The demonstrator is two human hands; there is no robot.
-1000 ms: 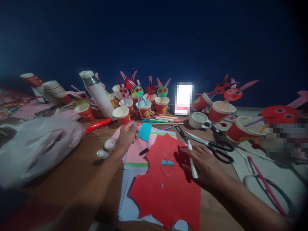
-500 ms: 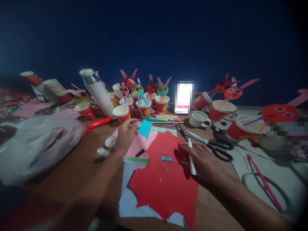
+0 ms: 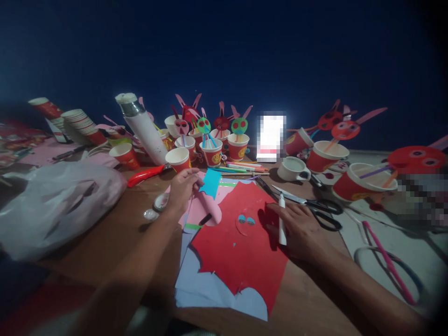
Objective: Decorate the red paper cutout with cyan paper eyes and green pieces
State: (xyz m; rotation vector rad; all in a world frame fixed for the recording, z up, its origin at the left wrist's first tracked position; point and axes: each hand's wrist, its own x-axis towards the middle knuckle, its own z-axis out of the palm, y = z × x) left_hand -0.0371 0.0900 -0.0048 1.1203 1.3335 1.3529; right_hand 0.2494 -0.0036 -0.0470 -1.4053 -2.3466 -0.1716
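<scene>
Nearest, pale sheets (image 3: pixel 210 295) poke out from under a red paper sheet (image 3: pixel 245 266) with a scalloped left edge; it lies flat on the surface (image 3: pixel 119 228), its long axis running away from the person and slightly askew, its middle between the two forearms. The right hand (image 3: pixel 299 228) is the nearer one, resting over the sheet's right side, fingers bent around a white marker (image 3: pixel 282 221) whose narrow end points away. Left of that hand, two small blue eye pieces (image 3: pixel 246 220) sit on the red paper — well clear of the left hand (image 3: pixel 182 189). That one stands farther off to the left, thumb and fingers drawn close together beside a pink sheet (image 3: pixel 210 207) with a curled edge and a blue paper piece (image 3: pixel 210 181); I can't tell whether anything is pinched there. Scissors (image 3: pixel 308 202) lie just beyond the right hand, and farther back pens (image 3: pixel 243 168) lie before a row of red paper cups (image 3: pixel 211 154).
</scene>
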